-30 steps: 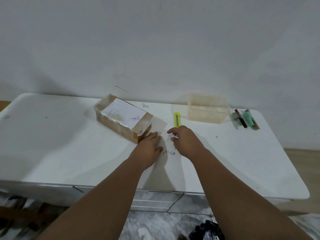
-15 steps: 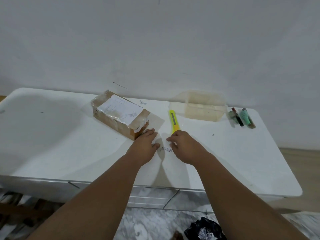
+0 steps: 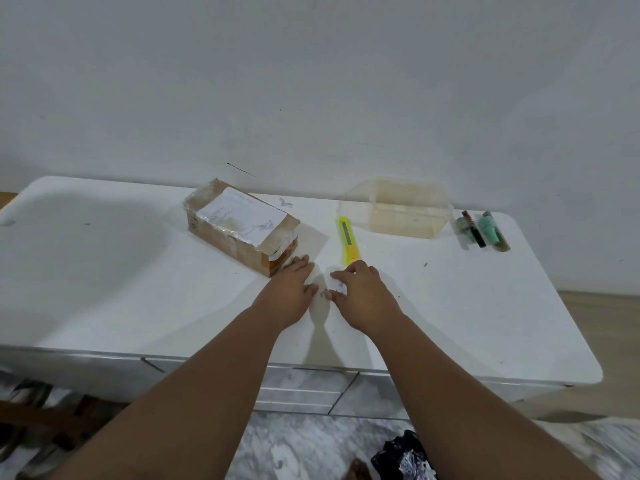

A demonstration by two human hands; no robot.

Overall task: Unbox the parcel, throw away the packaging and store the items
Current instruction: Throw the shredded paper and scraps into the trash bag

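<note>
Your white desk [image 3: 104, 271] is carrying the taped cardboard parcel [image 3: 239, 226], which is lying label up toward its back edge. At the parcel's near right corner, your left hand [image 3: 287, 292] is resting flat on the desk, its grip lying apart with straight fingers. I cannot tell whether the fingertips are touching the cardboard. Just right of the parcel, beyond that hand, your right hand [image 3: 363, 296] is curling its grip together on a small white scrap [image 3: 337, 284], pinching it between thumb and forefinger. A yellow utility knife [image 3: 348, 240] is lying right of the parcel, its near end just beside your right knuckles. Farther right of the parcel a clear plastic tub [image 3: 398, 213] is standing, and well right of the parcel a few small tubes [image 3: 483, 228] are lying side by side.
</note>
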